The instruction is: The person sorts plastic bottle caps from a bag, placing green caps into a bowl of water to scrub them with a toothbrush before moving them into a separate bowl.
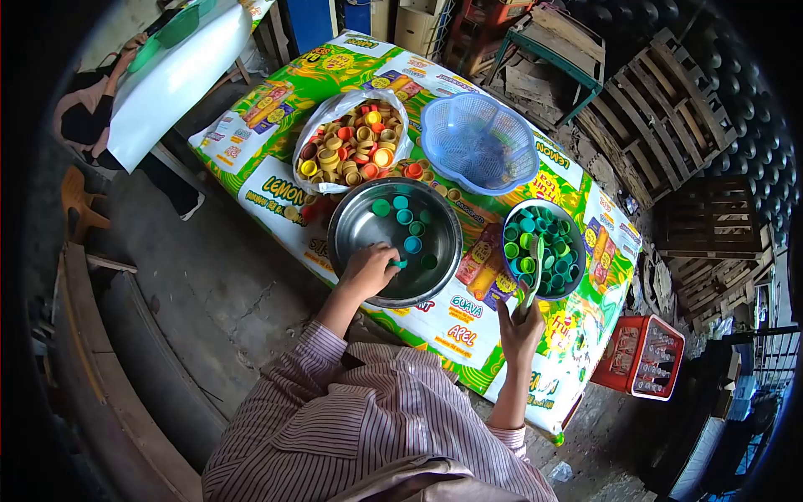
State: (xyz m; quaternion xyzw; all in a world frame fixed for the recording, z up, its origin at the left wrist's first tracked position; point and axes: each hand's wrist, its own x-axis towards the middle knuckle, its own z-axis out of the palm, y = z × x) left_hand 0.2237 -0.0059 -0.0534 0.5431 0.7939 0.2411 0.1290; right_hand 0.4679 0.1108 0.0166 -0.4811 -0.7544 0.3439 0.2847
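My left hand (pixel 370 271) is inside a steel basin (pixel 336 226), its fingers closed on a green bottle cap (pixel 398 263). Around it in the basin lie several loose teal and green caps (pixel 412 244). My right hand (pixel 520 328) grips the handle of a brush (pixel 535 261), whose head reaches over a bowl (pixel 577 289) heaped with green and teal caps (pixel 548 230). Behind the basin stands a white sack (pixel 306 142) full of tan, red and yellow caps (pixel 360 142).
A blue plastic basket (pixel 477 142) sits on the brightly printed table cover (pixel 276 201). A red crate of bottles (pixel 640 358) stands on the floor at right. Wooden pallets (pixel 661 109) lean behind. Another person (pixel 92 117) works at a white table (pixel 180 84) at left.
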